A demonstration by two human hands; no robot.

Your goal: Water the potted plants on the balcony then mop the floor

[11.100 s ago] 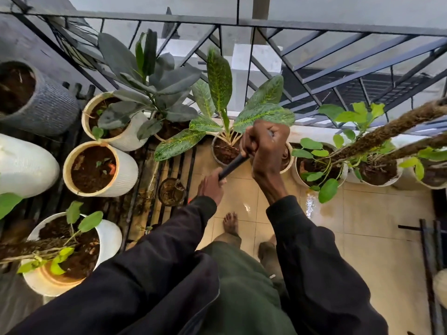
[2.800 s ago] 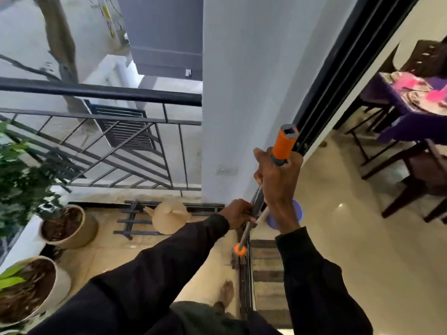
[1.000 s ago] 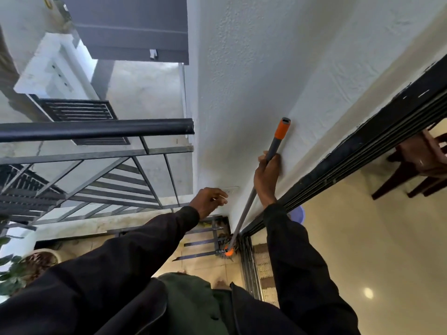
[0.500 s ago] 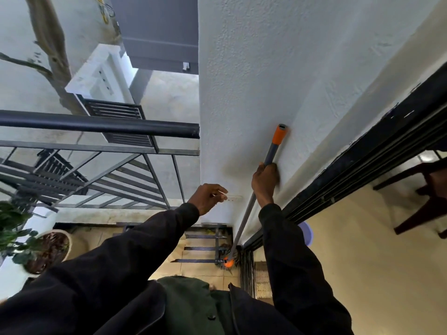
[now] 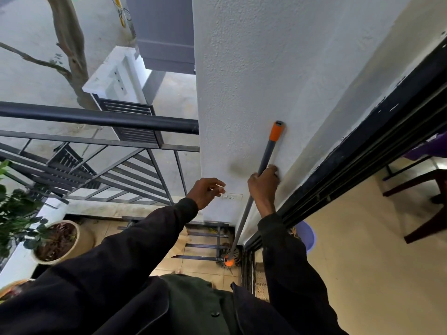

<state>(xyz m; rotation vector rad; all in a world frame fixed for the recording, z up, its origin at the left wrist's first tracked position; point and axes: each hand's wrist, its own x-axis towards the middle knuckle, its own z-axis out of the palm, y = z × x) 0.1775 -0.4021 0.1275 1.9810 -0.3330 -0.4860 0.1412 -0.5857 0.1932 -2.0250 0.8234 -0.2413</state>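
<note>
While the right hand point(image 5: 263, 182) curls its fingers round the grey shaft of the mop point(image 5: 267, 153), a little above the middle, the left hand point(image 5: 206, 192) hangs free beside it. Its fingers are loose and spread and hold nothing, close to a small wall socket point(image 5: 232, 197).

The mop stands steeply. Its orange cap point(image 5: 277, 131) rests against the rough, stippled white wall point(image 5: 242, 68). Its lower orange joint point(image 5: 228, 262) sits on the balcony floor point(image 5: 198, 263), in the corner by the black sliding-door frame point(image 5: 362, 146). The head itself is mostly hidden, with only some dark stringy matter showing around the joint.

The shaft looks like smooth painted metal tube, slim and round, with plastic ends. It is easy to grip but apt to slide along the wall if let go carelessly.

A flat rack of dark metal bars point(image 5: 205, 245) lies on the pale glossy tiles beside the joint. Further left stands a potted plant point(image 5: 56, 240) in a round cream pot with dark soil, under the black tubular railing point(image 5: 96, 118). A lilac plastic tub point(image 5: 306, 235) sits just inside the doorway.

No watering can is in hand, so the watering seems finished. The mop leaning upright in a corner suggests the mopping is either about to begin or being wrapped up. The tiles show no clear wet sheen to settle which.
</note>
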